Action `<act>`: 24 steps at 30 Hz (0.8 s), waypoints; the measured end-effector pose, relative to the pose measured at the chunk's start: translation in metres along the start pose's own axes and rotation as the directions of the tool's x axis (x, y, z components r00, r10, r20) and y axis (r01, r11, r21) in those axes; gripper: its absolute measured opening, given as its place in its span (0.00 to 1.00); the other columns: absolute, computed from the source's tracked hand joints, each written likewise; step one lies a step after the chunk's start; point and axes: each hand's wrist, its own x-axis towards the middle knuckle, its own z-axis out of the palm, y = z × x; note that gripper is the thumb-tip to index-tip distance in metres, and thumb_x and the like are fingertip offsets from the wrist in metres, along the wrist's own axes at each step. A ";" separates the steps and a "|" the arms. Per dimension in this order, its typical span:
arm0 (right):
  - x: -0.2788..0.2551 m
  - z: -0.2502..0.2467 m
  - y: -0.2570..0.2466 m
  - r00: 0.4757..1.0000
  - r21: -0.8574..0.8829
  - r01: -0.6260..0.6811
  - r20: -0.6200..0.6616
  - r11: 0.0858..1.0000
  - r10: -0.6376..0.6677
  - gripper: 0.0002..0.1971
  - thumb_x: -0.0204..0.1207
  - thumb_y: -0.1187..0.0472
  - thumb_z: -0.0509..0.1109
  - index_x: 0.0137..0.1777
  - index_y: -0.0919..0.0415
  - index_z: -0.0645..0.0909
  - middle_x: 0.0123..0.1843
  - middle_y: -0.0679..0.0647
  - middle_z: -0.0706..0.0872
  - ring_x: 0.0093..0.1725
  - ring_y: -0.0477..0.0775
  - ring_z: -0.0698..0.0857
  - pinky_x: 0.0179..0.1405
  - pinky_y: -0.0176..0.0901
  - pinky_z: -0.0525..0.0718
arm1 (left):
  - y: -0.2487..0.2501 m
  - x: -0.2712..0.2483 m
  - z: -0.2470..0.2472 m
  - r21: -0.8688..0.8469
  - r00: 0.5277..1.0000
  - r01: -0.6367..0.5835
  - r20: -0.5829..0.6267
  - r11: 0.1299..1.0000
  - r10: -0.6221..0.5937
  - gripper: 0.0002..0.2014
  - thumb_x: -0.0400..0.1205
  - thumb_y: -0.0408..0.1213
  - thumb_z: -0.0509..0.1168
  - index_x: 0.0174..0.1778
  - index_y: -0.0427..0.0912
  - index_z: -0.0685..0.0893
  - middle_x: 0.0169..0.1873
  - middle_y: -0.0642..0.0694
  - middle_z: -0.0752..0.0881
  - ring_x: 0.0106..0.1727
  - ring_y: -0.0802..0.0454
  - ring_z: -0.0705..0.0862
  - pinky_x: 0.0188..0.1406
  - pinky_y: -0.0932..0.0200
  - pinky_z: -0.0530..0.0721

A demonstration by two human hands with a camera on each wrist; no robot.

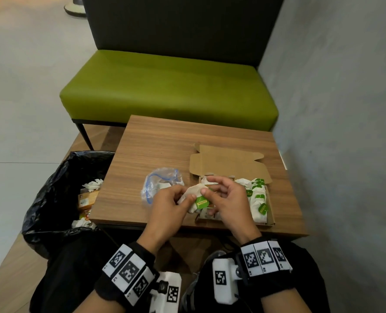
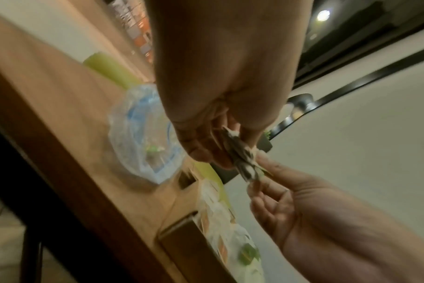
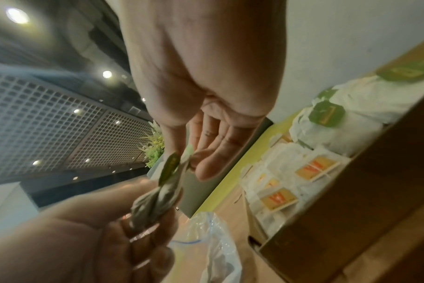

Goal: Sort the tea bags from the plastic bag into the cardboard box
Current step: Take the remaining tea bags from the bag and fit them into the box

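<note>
Two hands hold a green-tagged tea bag just above a wooden tabletop, between a plastic bag and a cardboard box.

At 9 o'clock, the plastic bag (image 1: 162, 185) lies crumpled, a few bags left inside. At centre, the left hand (image 1: 168, 207) pinches the tea bag (image 1: 193, 197); the right hand (image 1: 227, 199) pinches its green tag (image 1: 202, 202). At 3 o'clock, the cardboard box (image 1: 229, 162) holds sorted rows. Pulling apart could likely tear the string or paper; a careless drop could land among the wrong row.

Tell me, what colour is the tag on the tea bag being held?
Green, on the tea bag; the head view shows it best.
</note>
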 end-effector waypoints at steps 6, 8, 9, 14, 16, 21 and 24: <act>-0.012 0.001 0.008 1.000 0.088 -0.005 -0.010 0.996 0.006 0.13 0.76 0.69 0.77 0.55 0.52 0.86 0.44 0.53 0.92 0.42 0.50 0.91 0.28 0.46 0.89 | -0.002 -0.004 0.020 -0.176 0.985 0.046 -0.156 0.983 -0.074 0.05 0.84 0.37 0.68 0.50 0.44 0.90 0.38 0.43 0.92 0.41 0.44 0.90 0.39 0.46 0.88; -0.014 0.000 0.011 0.999 0.097 -0.006 -0.044 0.995 0.010 0.11 0.76 0.69 0.76 0.53 0.53 0.87 0.43 0.54 0.92 0.41 0.51 0.90 0.28 0.46 0.89 | 0.003 -0.006 0.025 -0.220 0.988 0.041 -0.139 0.975 -0.073 0.06 0.85 0.37 0.67 0.52 0.44 0.90 0.40 0.43 0.92 0.43 0.43 0.90 0.44 0.43 0.88; -0.014 -0.001 0.012 0.998 0.107 -0.010 -0.066 0.994 0.017 0.10 0.76 0.69 0.76 0.51 0.54 0.87 0.43 0.54 0.92 0.40 0.51 0.90 0.28 0.46 0.89 | 0.004 -0.008 0.027 -0.227 0.991 0.037 -0.117 0.973 -0.065 0.07 0.85 0.37 0.67 0.52 0.45 0.90 0.39 0.44 0.92 0.42 0.43 0.90 0.43 0.43 0.88; -0.013 -0.009 0.013 0.991 0.158 -0.029 -0.121 0.987 0.049 0.06 0.75 0.68 0.77 0.51 0.62 0.89 0.43 0.55 0.93 0.40 0.50 0.90 0.30 0.45 0.90 | 0.000 -0.009 0.034 0.010 1.000 -0.009 -0.007 1.000 0.009 0.11 0.87 0.41 0.63 0.39 0.52 0.85 0.29 0.56 0.81 0.32 0.64 0.77 0.32 0.68 0.74; -0.013 -0.010 0.014 0.996 0.133 -0.037 -0.078 0.990 0.047 0.05 0.76 0.66 0.77 0.50 0.63 0.90 0.39 0.52 0.92 0.38 0.47 0.89 0.31 0.45 0.90 | 0.001 -0.007 0.036 0.073 0.999 -0.043 -0.002 0.996 0.043 0.14 0.88 0.39 0.60 0.37 0.56 0.81 0.32 0.56 0.79 0.34 0.65 0.77 0.33 0.71 0.72; -0.012 -0.014 0.012 0.997 0.025 -0.043 -0.063 0.999 0.045 0.03 0.75 0.61 0.78 0.45 0.60 0.91 0.34 0.52 0.91 0.32 0.45 0.86 0.30 0.48 0.87 | 0.000 -0.002 0.040 -0.005 1.000 0.007 -0.004 1.000 -0.007 0.12 0.88 0.37 0.61 0.43 0.46 0.88 0.37 0.45 0.85 0.39 0.48 0.84 0.41 0.48 0.86; -0.011 -0.024 0.010 0.998 -0.048 -0.039 -0.042 0.998 0.037 0.02 0.74 0.60 0.79 0.42 0.56 0.91 0.30 0.48 0.87 0.30 0.42 0.83 0.29 0.50 0.86 | 0.006 -0.003 0.038 -0.068 0.999 0.025 -0.030 0.997 -0.027 0.09 0.86 0.37 0.66 0.43 0.51 0.90 0.37 0.43 0.90 0.37 0.43 0.88 0.39 0.46 0.89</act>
